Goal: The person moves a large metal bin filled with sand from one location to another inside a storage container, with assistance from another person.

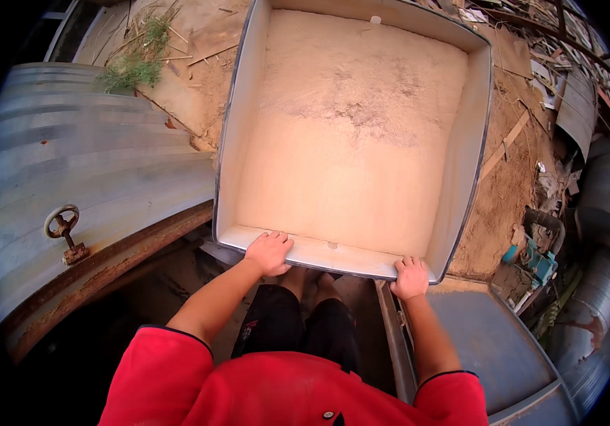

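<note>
A large open rectangular box [358, 261] with pale walls and a dark-edged rim stretches out in front of me. Its inside looks coated or filled with tan, dusty material [333, 188], smudged dark toward the far half; how deep this lies I cannot tell. My left hand [270, 253] is closed over the near wall, left of its middle, knuckles up. Near the right corner, my right hand [410, 277] grips the same rim. Both sets of fingertips partly disappear over the edge.
At left lies a corrugated metal sheet [99, 163], beside a rusty beam [120, 270] and a handwheel [62, 221]. A grey metal panel [479, 341] is at lower right. Beyond it are large metal pipes [596, 298], a teal device [540, 264] and scattered scrap. Green weeds [138, 60] grow at far left.
</note>
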Motion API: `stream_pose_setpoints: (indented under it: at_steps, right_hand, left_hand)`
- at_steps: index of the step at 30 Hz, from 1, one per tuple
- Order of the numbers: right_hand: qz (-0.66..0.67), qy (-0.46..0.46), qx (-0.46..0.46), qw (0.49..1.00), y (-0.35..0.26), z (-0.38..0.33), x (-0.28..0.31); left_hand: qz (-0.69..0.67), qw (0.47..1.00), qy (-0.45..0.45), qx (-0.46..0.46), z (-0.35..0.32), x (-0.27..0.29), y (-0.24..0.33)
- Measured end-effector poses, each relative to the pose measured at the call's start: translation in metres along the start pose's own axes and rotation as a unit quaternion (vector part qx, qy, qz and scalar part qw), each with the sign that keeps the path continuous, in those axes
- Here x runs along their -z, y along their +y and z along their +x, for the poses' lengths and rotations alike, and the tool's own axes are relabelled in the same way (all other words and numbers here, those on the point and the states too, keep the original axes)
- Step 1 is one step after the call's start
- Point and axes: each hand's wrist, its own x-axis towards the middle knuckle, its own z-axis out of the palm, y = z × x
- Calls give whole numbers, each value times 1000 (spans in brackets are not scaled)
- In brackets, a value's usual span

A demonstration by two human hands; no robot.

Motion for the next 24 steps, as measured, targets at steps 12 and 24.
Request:
stream_pose_setpoints:
  at_steps: [12,24]
  right_hand:
    - [33,-46,-19,998,3,79,82]
    - [35,-47,-35,998,6,75,64]
  left_hand:
    - [38,999,-23,10,57,91,-53]
    - [1,1000,-5,17,54,84,-45]
